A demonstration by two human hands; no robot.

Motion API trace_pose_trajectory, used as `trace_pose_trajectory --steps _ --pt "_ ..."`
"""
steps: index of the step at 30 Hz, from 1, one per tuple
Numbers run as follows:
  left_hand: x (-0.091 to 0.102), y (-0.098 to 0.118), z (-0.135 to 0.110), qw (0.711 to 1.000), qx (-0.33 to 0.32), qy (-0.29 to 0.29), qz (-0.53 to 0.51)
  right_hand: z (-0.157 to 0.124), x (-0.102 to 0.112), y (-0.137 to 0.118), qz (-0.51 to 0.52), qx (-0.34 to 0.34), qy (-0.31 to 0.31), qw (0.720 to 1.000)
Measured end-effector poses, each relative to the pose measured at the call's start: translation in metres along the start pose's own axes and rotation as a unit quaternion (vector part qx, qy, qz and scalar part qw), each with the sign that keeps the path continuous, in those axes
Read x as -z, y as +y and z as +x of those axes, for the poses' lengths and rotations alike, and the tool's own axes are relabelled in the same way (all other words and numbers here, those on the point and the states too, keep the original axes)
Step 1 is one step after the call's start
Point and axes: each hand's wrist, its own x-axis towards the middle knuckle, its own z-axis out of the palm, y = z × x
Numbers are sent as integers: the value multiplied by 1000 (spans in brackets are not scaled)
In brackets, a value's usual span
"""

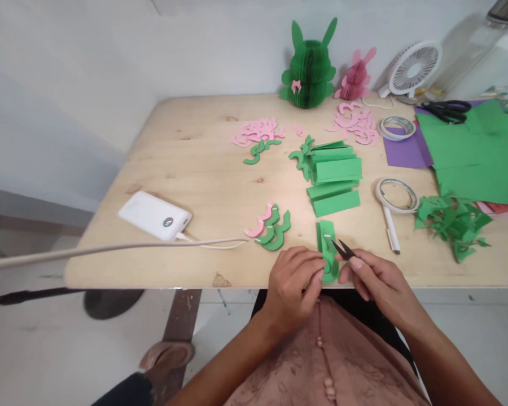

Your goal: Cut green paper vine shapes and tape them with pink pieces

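My left hand (pixel 297 280) pinches a folded green paper piece (pixel 327 239) at the table's front edge. The lower end of this piece is curved, and a small white mark shows on its upper part. In my right hand (pixel 379 279) is a pair of scissors (pixel 344 249), held just right of the paper with the dark blades parted and pointing up and left. The handles are hidden inside my fingers. Left of my hands lie curved green cutouts (pixel 277 239) and a pink cutout (pixel 257 224). Beyond the held piece sits a stack of folded green strips (pixel 336 169).
A white power bank (pixel 154 215) with a cable (pixel 122 247) lies at left. Green scraps (pixel 452 223), tape rolls (pixel 397 195) and a white pen (pixel 390 228) are at right. Paper rabbits (pixel 311 73) and a fan (pixel 415 67) stand along the wall.
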Motion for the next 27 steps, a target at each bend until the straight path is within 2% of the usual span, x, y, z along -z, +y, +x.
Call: trace_pose_trajectory --steps 4,8,12,14,19,27 --pt "4 8 8 995 80 34 -54 -2 -3 -6 41 -15 -16 999" --pt "6 13 15 981 161 27 -107 -2 -4 -6 65 -28 -37 997" --pt "4 16 21 927 284 11 -243 -3 -4 -4 82 -35 -40 995" --pt "4 17 25 898 320 13 -303 -3 -4 -4 84 -36 -44 995" --pt "5 19 31 857 358 14 -369 -3 -4 -6 82 -34 -58 994" --pt "5 19 32 849 366 4 -381 -5 -5 -3 92 -34 -78 992"
